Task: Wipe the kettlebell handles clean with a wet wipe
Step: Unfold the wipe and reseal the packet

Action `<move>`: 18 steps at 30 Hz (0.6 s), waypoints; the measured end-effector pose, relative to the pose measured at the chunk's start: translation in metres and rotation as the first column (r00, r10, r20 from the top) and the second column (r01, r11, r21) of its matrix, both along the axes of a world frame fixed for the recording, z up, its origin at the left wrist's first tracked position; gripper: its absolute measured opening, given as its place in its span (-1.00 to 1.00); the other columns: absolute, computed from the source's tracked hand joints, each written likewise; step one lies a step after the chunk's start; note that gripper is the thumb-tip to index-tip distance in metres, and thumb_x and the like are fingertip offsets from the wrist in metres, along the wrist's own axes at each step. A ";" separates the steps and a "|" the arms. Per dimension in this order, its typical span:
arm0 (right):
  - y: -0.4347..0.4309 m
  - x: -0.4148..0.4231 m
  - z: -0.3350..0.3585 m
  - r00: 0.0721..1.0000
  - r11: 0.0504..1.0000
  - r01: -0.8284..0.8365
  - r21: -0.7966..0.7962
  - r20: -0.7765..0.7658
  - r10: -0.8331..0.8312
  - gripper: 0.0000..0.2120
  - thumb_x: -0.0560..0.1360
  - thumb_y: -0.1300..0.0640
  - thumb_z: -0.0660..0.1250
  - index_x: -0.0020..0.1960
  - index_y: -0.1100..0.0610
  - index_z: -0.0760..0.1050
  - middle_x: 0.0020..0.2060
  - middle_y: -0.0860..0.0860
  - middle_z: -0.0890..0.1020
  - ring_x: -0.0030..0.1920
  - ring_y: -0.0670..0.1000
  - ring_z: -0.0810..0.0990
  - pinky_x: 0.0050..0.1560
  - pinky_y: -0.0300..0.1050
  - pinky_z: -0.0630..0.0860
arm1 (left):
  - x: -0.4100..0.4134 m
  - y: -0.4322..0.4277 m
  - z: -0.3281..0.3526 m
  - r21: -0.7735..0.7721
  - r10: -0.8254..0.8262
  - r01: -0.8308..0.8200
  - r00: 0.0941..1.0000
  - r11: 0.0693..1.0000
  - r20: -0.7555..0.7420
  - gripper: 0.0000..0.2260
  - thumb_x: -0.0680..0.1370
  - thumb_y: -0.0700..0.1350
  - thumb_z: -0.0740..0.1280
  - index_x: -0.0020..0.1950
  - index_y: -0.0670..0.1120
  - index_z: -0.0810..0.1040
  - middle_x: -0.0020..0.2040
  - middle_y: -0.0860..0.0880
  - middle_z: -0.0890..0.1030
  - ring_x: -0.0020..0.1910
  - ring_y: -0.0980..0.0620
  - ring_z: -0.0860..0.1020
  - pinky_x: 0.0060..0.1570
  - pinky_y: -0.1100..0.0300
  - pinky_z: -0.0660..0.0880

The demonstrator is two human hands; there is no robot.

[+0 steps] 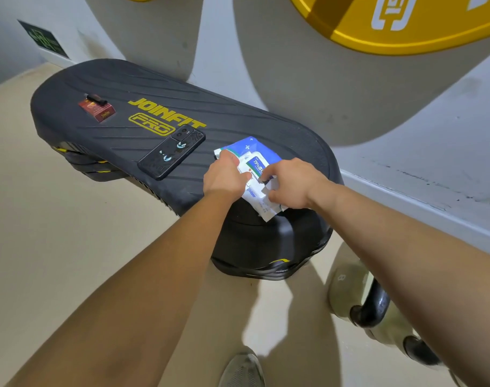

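A blue and white wet wipe pack (255,155) lies on the right end of a black step platform (121,113). My left hand (225,177) presses the pack's left side down. My right hand (290,184) pinches at the pack's flap with its fingertips. On the floor at the lower right stands a pale green kettlebell (347,277) with a black handle (373,308), partly hidden behind my right forearm. A second dark handle (418,350) shows further right, mostly covered.
A black phone (172,152) and a red cigarette pack (97,108) with a lighter on it lie on the platform. A grey wall with a yellow graphic (392,32) rises behind. My shoe (242,370) is on the beige floor.
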State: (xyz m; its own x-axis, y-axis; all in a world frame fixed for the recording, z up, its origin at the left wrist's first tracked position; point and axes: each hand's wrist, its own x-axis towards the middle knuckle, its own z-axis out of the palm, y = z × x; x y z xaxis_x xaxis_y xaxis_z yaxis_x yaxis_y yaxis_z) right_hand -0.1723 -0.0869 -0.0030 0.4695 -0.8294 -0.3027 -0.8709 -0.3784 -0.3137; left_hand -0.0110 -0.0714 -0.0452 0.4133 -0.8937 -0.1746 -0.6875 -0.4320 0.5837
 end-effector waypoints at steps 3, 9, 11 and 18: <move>0.002 0.001 -0.002 0.992 0.995 0.071 -0.066 0.108 -0.064 -0.59 0.47 0.02 0.36 0.32 -0.12 0.53 0.23 0.02 0.57 0.20 0.13 0.55 0.06 -0.03 0.48 | 0.003 0.003 0.001 -0.031 0.064 -0.070 0.983 0.997 -0.170 -0.65 0.52 0.04 0.39 0.27 0.00 0.47 0.18 -0.05 0.58 0.18 -0.07 0.54 0.15 0.06 0.50; 0.005 0.019 0.005 0.987 0.974 0.158 -0.166 0.012 -0.158 -0.41 0.36 -0.32 0.48 0.21 0.02 0.45 0.07 0.03 0.49 0.00 0.12 0.52 -0.09 -0.04 0.44 | 0.006 0.000 0.016 -0.025 0.229 -0.292 0.796 0.956 -0.560 -0.90 0.54 -0.10 0.26 -0.13 -0.03 0.56 -0.21 -0.10 0.56 -0.27 -0.08 0.49 -0.32 0.22 0.37; 0.007 0.027 0.010 0.988 0.968 0.127 -0.217 -0.058 -0.143 -0.42 0.37 -0.30 0.48 0.19 0.04 0.43 0.01 0.04 0.48 -0.07 0.11 0.47 -0.14 -0.04 0.42 | 0.009 0.002 0.024 0.041 0.267 -0.321 0.703 0.946 -0.660 -0.87 0.56 -0.16 0.26 -0.07 -0.05 0.61 -0.26 -0.02 0.45 -0.38 0.01 0.34 -0.40 0.23 0.25; -0.011 0.003 0.019 0.876 0.917 0.394 0.069 0.274 -0.397 -0.79 0.49 0.03 0.30 -0.08 0.16 0.62 -0.22 0.07 0.62 -0.14 0.18 0.56 -0.24 -0.12 0.43 | 0.010 0.010 0.019 -0.142 0.018 -0.116 0.832 0.983 -0.554 -0.62 0.53 -0.38 0.12 0.16 -0.13 0.65 -0.19 0.05 0.52 -0.32 0.14 0.41 -0.51 0.49 0.29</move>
State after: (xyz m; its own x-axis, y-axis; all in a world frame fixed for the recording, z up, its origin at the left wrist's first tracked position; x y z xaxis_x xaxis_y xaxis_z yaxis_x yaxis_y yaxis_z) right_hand -0.1690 -0.0982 0.0160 0.1692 -0.9609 -0.2192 -0.8244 -0.0161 -0.5658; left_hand -0.0010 -0.0618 -0.0267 0.3527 -0.9030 -0.2453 -0.2059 -0.3306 0.9210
